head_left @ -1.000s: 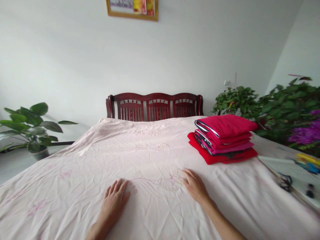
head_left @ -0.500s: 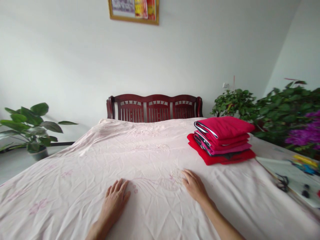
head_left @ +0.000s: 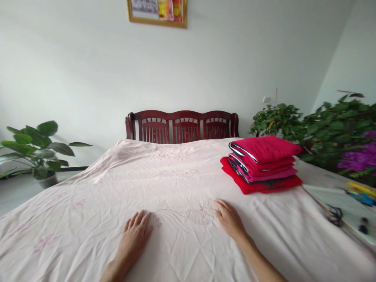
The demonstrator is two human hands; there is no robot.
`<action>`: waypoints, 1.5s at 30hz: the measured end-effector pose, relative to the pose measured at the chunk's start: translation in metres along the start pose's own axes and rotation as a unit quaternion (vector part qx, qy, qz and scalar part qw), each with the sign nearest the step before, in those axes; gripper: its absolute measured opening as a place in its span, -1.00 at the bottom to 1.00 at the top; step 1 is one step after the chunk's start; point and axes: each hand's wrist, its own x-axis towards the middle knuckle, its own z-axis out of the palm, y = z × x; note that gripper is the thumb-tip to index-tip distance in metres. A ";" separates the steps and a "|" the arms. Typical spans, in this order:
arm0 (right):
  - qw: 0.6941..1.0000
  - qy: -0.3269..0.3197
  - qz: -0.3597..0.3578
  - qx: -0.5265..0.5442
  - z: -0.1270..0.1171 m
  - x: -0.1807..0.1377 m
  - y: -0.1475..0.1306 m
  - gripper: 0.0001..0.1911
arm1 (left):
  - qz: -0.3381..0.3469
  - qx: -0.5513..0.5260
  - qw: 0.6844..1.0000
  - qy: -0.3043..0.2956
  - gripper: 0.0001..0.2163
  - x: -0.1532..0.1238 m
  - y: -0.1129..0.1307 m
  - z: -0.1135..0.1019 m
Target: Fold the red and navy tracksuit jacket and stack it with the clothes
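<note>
My left hand [head_left: 133, 236] lies flat, palm down, on a wrinkled pale pink sheet [head_left: 164, 184] with faint floral embroidery, fingers stretched forward. My right hand [head_left: 229, 219] rests palm down on the same sheet to the right, fingers extended and holding nothing. A stack of folded red and pink clothes [head_left: 261, 162] with dark and white trim sits on the sheet beyond and to the right of my right hand, apart from it.
A dark red wooden bench back [head_left: 181, 125] stands at the far edge against a white wall. A potted plant [head_left: 37, 150] is on the left, leafy plants with purple flowers [head_left: 331, 133] on the right. Scissors [head_left: 335, 213] and small items lie at the right edge.
Both hands stay flat on the sheet in the same places. Only the view has shifted very slightly.
</note>
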 end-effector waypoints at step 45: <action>1.000 0.007 -0.003 0.016 0.007 -0.001 0.007 -0.52 | 0.008 0.003 1.000 0.017 -0.53 0.001 -0.005 0.008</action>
